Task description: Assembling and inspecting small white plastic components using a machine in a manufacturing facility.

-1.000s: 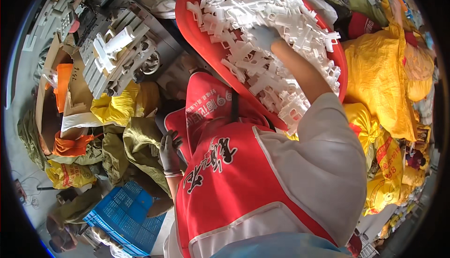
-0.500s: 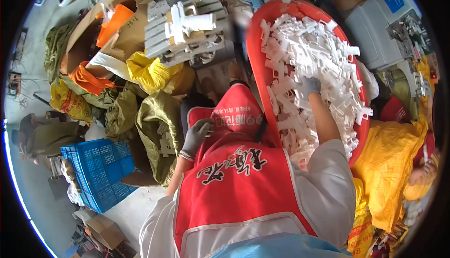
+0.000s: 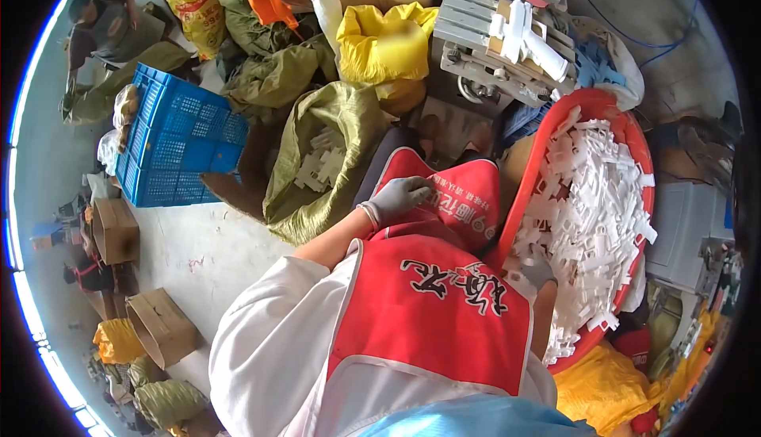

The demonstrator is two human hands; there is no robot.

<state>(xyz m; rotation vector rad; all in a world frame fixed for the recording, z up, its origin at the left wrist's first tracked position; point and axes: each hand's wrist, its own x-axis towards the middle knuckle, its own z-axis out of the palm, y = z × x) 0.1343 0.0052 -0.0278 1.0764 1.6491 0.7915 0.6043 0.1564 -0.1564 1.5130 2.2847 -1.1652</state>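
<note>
My left hand (image 3: 400, 201), in a grey glove, lies on the red apron (image 3: 432, 310) over my lap, its fingers extended and nothing visible in them. My right hand (image 3: 539, 270), also gloved in grey, is down in a long red tub (image 3: 523, 187), just inside its near left side. Heaped white plastic toy-gun parts (image 3: 598, 207) fill this tub. The right fingertips blend in with the parts around them, so whether they grip one is unclear. A white toy gun part (image 3: 531, 44) lies on the grey metal machine bed (image 3: 476, 13) ahead.
An olive woven sack (image 3: 357, 120) with white pieces inside stands left of my knees. Farther left are a blue crate (image 3: 178, 139) and a cardboard box (image 3: 162, 326). A yellow sack (image 3: 384, 48) sits beside the machine; orange sacking (image 3: 606, 385) lies at the lower right.
My view has swung left, shifting the scene. My right hand has moved from mid-pile to the tub's near left side. My left hand has lowered onto the apron.
</note>
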